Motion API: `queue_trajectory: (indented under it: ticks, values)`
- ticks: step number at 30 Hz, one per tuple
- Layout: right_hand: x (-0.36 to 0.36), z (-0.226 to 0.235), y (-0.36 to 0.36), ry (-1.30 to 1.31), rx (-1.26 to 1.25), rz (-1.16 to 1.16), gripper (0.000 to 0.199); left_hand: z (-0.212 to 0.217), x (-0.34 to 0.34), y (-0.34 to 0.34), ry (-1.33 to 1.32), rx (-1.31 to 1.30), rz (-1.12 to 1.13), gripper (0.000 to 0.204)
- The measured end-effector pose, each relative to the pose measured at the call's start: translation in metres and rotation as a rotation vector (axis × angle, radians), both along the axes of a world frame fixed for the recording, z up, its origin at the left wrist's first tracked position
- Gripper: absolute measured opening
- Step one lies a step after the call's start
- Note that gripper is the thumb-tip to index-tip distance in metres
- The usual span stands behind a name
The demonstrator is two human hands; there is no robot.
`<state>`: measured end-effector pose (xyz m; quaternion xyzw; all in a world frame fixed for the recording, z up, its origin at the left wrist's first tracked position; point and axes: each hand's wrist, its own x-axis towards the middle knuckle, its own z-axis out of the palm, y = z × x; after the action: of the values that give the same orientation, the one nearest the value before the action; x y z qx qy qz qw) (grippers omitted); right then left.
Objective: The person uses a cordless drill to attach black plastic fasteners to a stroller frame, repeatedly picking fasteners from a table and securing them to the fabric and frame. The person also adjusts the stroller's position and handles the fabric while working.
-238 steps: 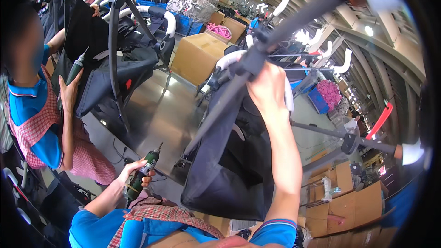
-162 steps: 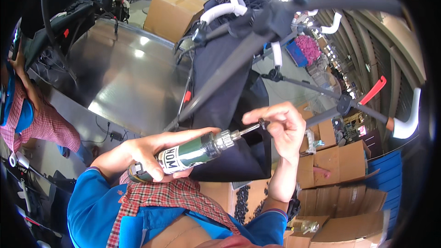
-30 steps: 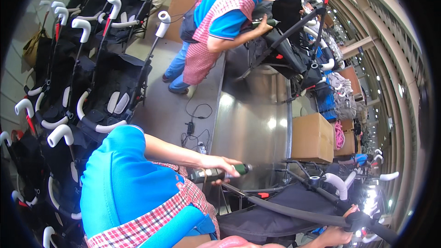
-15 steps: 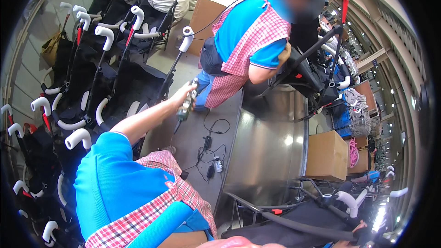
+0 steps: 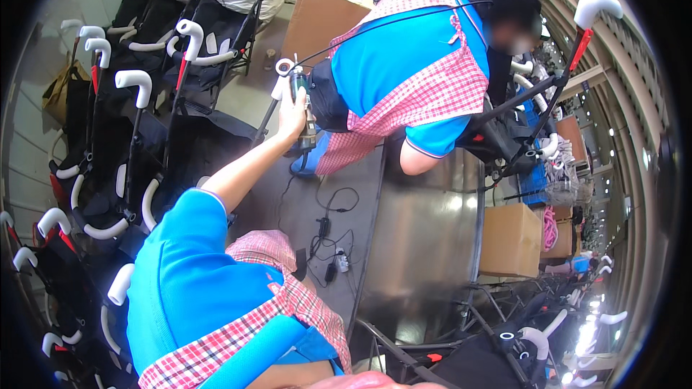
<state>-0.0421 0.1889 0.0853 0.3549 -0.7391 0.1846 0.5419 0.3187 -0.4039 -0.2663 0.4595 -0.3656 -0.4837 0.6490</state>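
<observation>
My left arm reaches out across the lower left, away from my body. Its hand, my left hand, is closed around a green-and-dark electric screwdriver, held upright with its lower end pointing at the floor. A black cable runs from near the tool's top across the co-worker's back. Just behind the tool is a white foam-covered handle on a black tube. My right hand does not show. At the lower right lies a black stroller frame at the near end of the metal-topped table.
A co-worker in a blue shirt and checked apron bends over a stroller beyond the table. Several black strollers with white handles crowd the left. Power adapters and cords lie on the floor. Cardboard boxes stand at right and back.
My left hand has moved up and farther away with the screwdriver. The co-worker has leaned lower and to the right. The stroller frame at lower right has slid down in view.
</observation>
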Motion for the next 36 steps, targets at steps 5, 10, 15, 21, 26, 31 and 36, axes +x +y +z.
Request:
queue_trajectory:
  ticks: [5,10,15,21,26,31,36]
  values:
    - [-0.003,0.001,-0.011,-0.009,0.004,-0.001,0.027,0.016,0.044,-0.009,0.16,-0.053,0.017,0.05]
    - [-0.004,-0.002,-0.009,-0.012,-0.02,-0.018,0.027,0.06,0.12,-0.052,0.435,0.325,-0.591,0.03]
    - [-0.005,-0.004,-0.01,-0.024,0.0,-0.036,0.026,0.086,0.088,0.014,0.08,0.352,-1.049,0.058]
    - [-0.009,-0.004,-0.01,-0.018,-0.009,-0.033,0.025,0.011,0.041,0.075,-0.059,0.678,-1.221,0.074]
    - [-0.009,-0.004,-0.012,-0.02,0.005,-0.041,0.025,-0.029,0.041,0.096,-0.029,0.68,-0.993,0.073]
    - [-0.015,-0.004,-0.017,-0.028,0.008,-0.028,0.024,-0.006,0.035,0.011,-0.007,0.239,-0.542,0.074]
    - [-0.017,-0.008,-0.01,-0.017,-0.021,-0.039,0.023,0.03,0.038,-0.018,0.07,-0.042,-0.014,0.059]
